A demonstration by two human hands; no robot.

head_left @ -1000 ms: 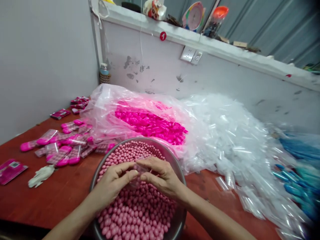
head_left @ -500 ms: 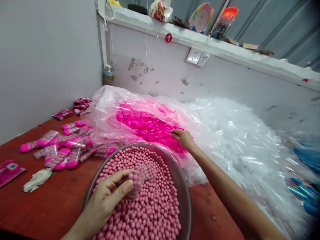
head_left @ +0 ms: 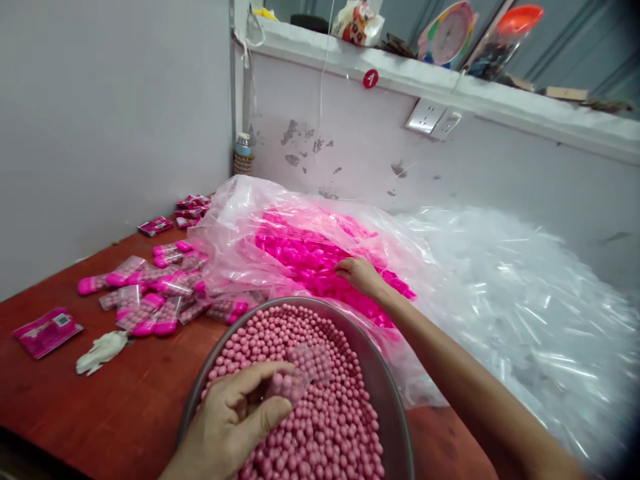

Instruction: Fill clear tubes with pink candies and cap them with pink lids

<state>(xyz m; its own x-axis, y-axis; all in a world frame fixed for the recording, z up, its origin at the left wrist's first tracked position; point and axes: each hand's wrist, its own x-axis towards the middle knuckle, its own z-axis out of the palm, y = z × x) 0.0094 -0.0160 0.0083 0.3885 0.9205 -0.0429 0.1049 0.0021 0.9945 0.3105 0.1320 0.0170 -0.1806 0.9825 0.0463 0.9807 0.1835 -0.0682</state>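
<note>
Nearest the viewer, the left hand [head_left: 227, 420] pinched a clear case [head_left: 293, 385] holding pink beads between thumb and forefinger, directly above the bowl [head_left: 407, 433]; whether the clear plastic just beyond the fingertips belonged to the same case or to a second one could not be told. Loose beads [head_left: 325, 443] filled much of the bowl. This placement was judged sound, since any stray bead would drop back among the rest; a light, level pinch was preferable, as thin plastic would probably flex under pressure and spill its contents. The case's mouth was not distinguishable, but that end was best held uppermost. On the red table [head_left: 145, 407], left of the bowl, capped cases [head_left: 133, 270] with bright pink ends and beads inside lay in a loose group. Beyond the bowl, the right hand [head_left: 359, 275] reached in over a plastic bag [head_left: 225, 217], its fingers bent together at the glossy pink pieces [head_left: 305, 257]; whether they gripped one could not be told. Good practice called for a single piece from the top of the heap, with the bag's film clear of the fingertips and the forearm clear of the bowl's rim.
</note>
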